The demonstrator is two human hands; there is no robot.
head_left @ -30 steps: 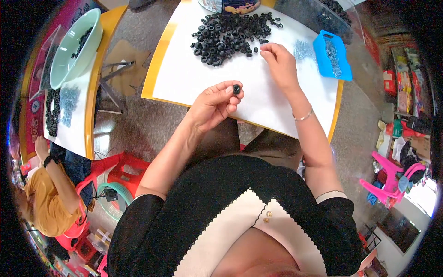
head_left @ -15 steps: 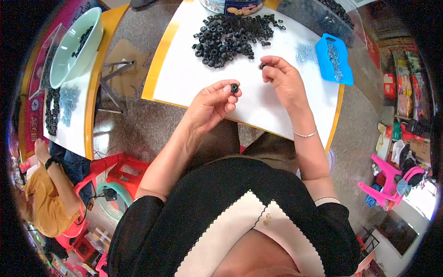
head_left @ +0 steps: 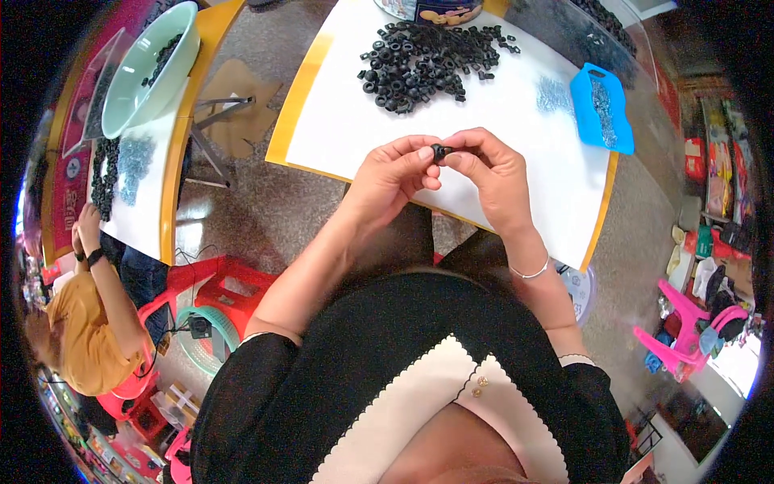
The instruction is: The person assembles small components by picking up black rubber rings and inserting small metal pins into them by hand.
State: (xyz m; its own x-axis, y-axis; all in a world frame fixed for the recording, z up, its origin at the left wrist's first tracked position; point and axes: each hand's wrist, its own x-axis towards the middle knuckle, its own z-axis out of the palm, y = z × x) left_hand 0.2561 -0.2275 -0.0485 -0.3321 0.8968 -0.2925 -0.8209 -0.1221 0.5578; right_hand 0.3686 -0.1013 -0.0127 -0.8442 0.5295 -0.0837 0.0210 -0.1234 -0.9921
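Pinched between the thumb and fingers of my left hand (head_left: 393,176) is a small round black part (head_left: 439,152). My right hand (head_left: 498,179) meets it from the right, thumb and forefinger closed on a small dark piece (head_left: 451,150) that touches the round part. Both hands are held over the near edge of a white tabletop (head_left: 318,133). Beyond them lies a heap of small black parts (head_left: 407,71), some of them ring-shaped. The fingertips hide much of the two pieces.
A blue tray (head_left: 581,106) of small shiny metal pieces lies at right, beside loose ones (head_left: 553,94). A printed tub (head_left: 431,10) stands behind the heap. At left, a person in a yellow top (head_left: 93,339) sits by another table with a pale green bowl (head_left: 121,101).
My hands were apart, each with a small black piece. Now the right hand has come down and left, bringing its piece against the left hand's part. The whole view has shifted slightly.
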